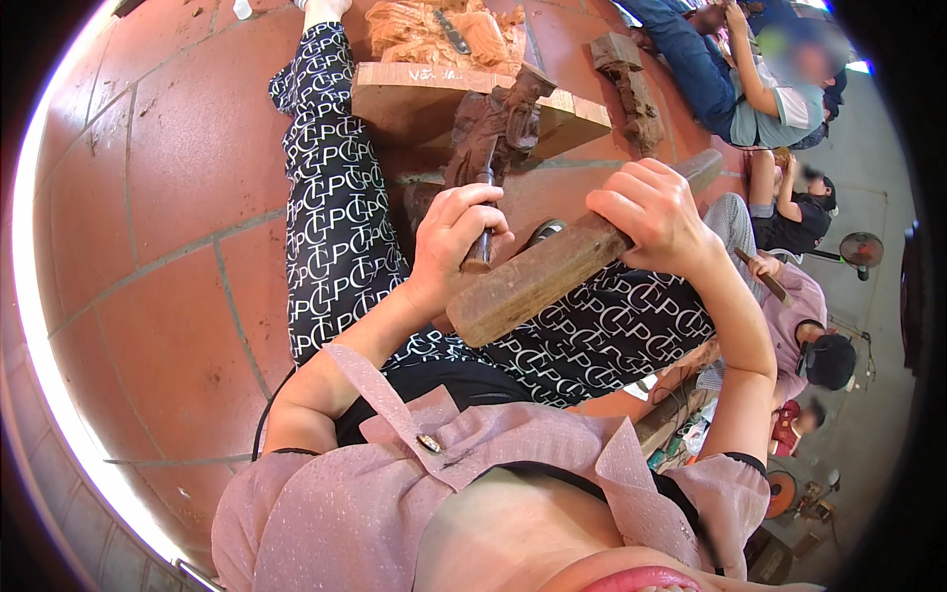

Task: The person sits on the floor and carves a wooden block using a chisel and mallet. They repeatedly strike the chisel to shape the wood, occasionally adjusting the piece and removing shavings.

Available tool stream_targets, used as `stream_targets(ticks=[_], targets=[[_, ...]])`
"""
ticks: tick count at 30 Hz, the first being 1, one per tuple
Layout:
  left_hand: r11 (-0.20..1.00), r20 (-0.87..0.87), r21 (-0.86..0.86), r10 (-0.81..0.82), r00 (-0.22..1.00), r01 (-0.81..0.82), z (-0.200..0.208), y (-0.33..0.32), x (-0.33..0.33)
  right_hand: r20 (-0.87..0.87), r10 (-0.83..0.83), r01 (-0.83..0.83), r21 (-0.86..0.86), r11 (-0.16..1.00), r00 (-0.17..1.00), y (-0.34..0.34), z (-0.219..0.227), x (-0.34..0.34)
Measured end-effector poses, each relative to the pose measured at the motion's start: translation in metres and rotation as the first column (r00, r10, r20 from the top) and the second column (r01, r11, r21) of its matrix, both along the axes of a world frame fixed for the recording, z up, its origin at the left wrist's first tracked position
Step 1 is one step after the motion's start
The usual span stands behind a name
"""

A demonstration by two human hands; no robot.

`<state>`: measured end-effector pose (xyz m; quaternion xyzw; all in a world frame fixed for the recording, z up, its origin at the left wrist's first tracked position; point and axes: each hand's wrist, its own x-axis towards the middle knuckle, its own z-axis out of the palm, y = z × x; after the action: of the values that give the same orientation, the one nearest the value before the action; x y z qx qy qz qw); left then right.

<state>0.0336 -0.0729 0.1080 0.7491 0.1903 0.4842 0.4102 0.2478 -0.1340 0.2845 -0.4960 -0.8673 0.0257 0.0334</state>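
Observation:
My left hand (456, 229) is closed around the handle of a chisel (477, 255). The chisel's thin shaft points away from me toward a dark brown wood carving (503, 126), and its tip is hard to make out against it. In my right hand (653, 215) is a long, thick wooden mallet (543, 281), gripped toward its far right end. The mallet's broad end lies close to the butt of the chisel handle; I cannot tell whether they touch. The carving leans against a pale wooden block (424, 94) between my legs.
An orange wood carving (414, 30) with a dark tool (452, 32) on it sits at the block's far side. Another brown carved piece (631, 94) lies on the red tiled floor (168, 257). Several people work along the right, near a fan (861, 250).

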Motion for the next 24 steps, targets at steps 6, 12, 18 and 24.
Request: stream_targets(ticks=[6, 12, 18, 24], targets=[[1.000, -0.004, -0.005, -0.009, 1.000, 0.009, 0.0016, 0.0026, 0.0000, -0.022, -0.003, 0.003, 0.010, 1.000, 1.000, -0.0016, -0.0027, 0.0016], [0.999, -0.005, -0.023, -0.029, 1.000, 0.029, 0.0037, 0.0031, -0.0015, -0.035, -0.008, 0.008, 0.000, 1.000, 0.999, -0.0033, -0.0015, 0.0010], [0.998, 0.002, -0.042, -0.054, 0.999, 0.054, 0.0030, 0.0050, -0.0034, -0.037, -0.006, 0.006, 0.004, 1.000, 0.999, -0.0044, -0.0016, 0.0002], [0.998, 0.009, -0.034, -0.047, 0.999, 0.047, 0.0010, 0.0032, -0.0028, -0.058, -0.005, 0.005, -0.003, 1.000, 0.998, -0.0058, -0.0020, -0.0008]])
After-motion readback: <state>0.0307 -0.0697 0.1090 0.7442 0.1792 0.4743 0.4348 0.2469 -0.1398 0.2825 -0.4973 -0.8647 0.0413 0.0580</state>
